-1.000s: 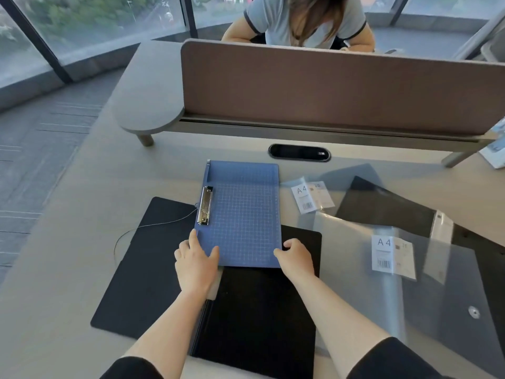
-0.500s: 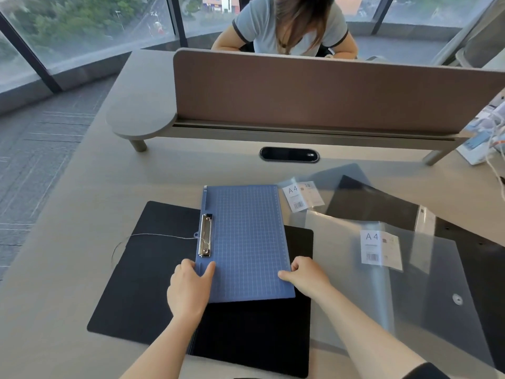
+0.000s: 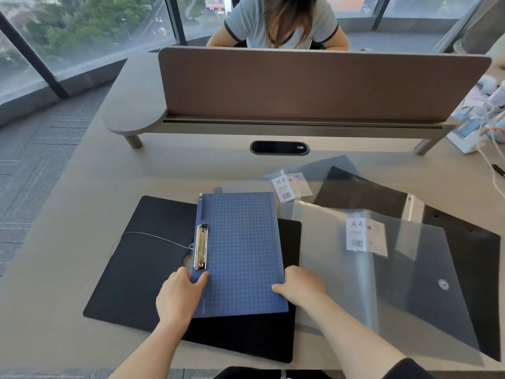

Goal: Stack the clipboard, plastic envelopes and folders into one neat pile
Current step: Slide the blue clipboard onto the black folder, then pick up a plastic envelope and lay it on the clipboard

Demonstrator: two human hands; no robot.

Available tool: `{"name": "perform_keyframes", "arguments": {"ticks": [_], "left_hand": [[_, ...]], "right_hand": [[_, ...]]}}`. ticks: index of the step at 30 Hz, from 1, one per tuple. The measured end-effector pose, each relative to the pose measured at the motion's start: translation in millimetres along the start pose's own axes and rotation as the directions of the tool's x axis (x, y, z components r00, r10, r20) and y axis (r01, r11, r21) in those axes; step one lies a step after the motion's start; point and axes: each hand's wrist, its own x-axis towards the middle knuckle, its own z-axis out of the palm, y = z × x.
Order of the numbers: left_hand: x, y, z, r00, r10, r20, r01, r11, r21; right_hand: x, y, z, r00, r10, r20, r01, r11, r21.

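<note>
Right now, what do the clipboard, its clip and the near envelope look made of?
Clipboard: likely matte blue plastic, with a printed grid. Clip: shiny metal, going by its bright reflections. Envelope: frosted translucent plastic; the dark folder shows through it.

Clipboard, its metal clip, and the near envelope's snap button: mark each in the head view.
clipboard (image 3: 243,255), head view, middle of the blue gridded board
clip (image 3: 200,247), head view, middle of the metal clamp on the board's left edge
snap button (image 3: 443,284), head view, round stud on the near clear envelope's flap
</note>
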Motion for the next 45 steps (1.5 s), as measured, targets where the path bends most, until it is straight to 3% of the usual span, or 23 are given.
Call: {"name": "perform_keyframes", "arguments": {"ticks": [3,6,10,19,27,31,36,40,45], "left_hand": [[-5,5,-1,1.0,-0.014,-0.013,0.014,1.0,-0.002],[-10,17,-1,0.998,0.021,-0.054,-0.023,1.0,-0.021],[-24,51,8,0.985,0.153,-0.077,-0.155,0.988,-0.02],[-59,154,47,0.893,0.446,0.059,-0.433,0.889,-0.15],[-88,230,89,0.797,0.564,0.216,-0.547,0.826,-0.14],[-99,256,105,0.77,0.567,0.293,-0.559,0.82,-0.119],[-108,269,126,0.763,0.515,0.392,-0.532,0.844,-0.072],[-114,271,136,0.77,0.505,0.391,-0.528,0.847,-0.056],[-116,271,143,0.779,0.487,0.395,-0.516,0.856,-0.036]], "right_hand": [[-3,3,5,0.999,-0.038,-0.036,0.035,0.996,-0.076],[-8,10,1,0.994,-0.088,-0.068,0.087,0.996,-0.016],[-12,24,-22,0.978,-0.108,-0.176,0.119,0.992,0.051],[-6,99,-83,0.893,-0.005,-0.449,0.113,0.971,0.213],[22,167,-125,0.867,0.021,-0.497,0.108,0.967,0.23],[38,183,-141,0.899,-0.001,-0.438,0.095,0.977,0.192],[57,194,-153,0.937,-0.014,-0.349,0.074,0.985,0.158],[72,200,-156,0.956,-0.028,-0.292,0.076,0.985,0.155],[79,201,-156,0.944,-0.057,-0.325,0.106,0.985,0.134]]}}
